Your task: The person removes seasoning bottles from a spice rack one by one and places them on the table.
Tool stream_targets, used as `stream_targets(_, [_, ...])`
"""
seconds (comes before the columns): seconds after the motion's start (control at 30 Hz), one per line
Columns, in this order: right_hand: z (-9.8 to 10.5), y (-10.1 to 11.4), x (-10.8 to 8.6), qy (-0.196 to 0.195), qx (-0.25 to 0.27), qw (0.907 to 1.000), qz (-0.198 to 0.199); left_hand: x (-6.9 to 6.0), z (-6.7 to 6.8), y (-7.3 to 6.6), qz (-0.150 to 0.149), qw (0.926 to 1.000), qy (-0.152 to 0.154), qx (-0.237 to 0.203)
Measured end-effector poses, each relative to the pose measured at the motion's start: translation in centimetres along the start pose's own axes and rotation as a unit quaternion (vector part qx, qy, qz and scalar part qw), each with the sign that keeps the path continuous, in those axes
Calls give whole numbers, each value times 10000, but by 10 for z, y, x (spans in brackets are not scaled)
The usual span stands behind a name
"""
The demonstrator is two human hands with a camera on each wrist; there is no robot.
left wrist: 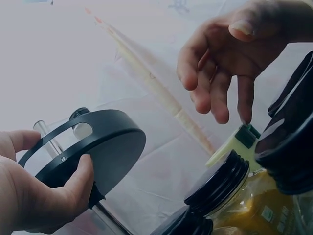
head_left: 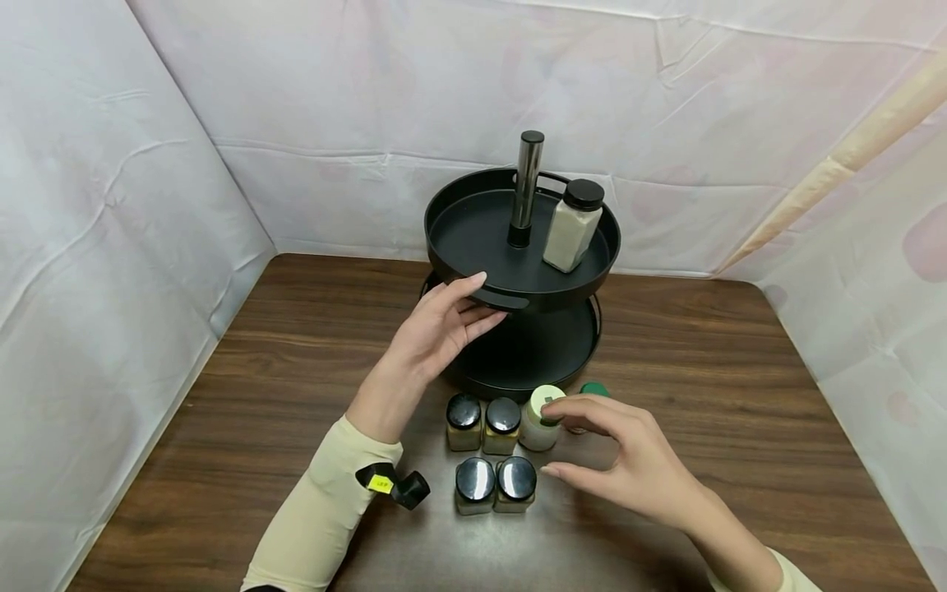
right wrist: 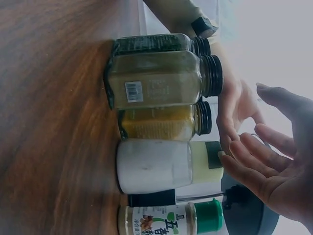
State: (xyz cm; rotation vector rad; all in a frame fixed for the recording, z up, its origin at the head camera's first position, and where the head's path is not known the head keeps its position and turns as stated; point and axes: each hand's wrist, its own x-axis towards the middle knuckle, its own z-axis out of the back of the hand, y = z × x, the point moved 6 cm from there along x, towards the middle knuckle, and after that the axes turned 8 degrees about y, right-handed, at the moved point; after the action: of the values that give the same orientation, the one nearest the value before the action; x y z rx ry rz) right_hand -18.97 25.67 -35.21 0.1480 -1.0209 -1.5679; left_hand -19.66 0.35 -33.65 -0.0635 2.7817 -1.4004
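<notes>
My left hand (head_left: 436, 333) grips the front handle of the upper tray (head_left: 473, 226) of a black two-tier rack, thumb at the rim and fingers beneath. A square jar of pale powder with a black lid (head_left: 571, 234) stands on that tray, right of the metal post (head_left: 528, 181). Over the jars on the table hovers my right hand (head_left: 636, 456), its thumb and fingers spread apart. Its fingertips are close to the pale green cap of a white bottle (right wrist: 154, 166); whether they touch it I cannot tell. Nothing sits between those fingers.
Several black-lidded spice jars (head_left: 475, 485) stand in two rows before the rack's lower tray (head_left: 518, 353). A green-capped spice bottle (right wrist: 161, 219) is beside the white bottle. Pale cloth (head_left: 355, 99) hangs behind the wooden table (head_left: 266, 370) and at both sides.
</notes>
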Motion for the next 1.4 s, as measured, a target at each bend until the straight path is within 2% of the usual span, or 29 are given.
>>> stream_targets(0.4, [13,4,0,-272,-364,9988,157,-1,12,-8,76,9999,-131,-36])
stream_targets(0.6, [18,4,1,-328,-546,9979,100,-2,18,-13,82,9997,-216,-113])
stream_targets(0.83, [21,5,1,-365,-603,9975,4,-1,23,-16,-22,9987,-449,-254])
stream_targets(1.0, [22,6,1,-398,-660,9970,-8,-2,18,-11,-47,9981,-562,-268])
stream_targets(1.4, [25,5,1,-416,-751,9962,-112,-2,-2,2,-94,9995,-143,-275])
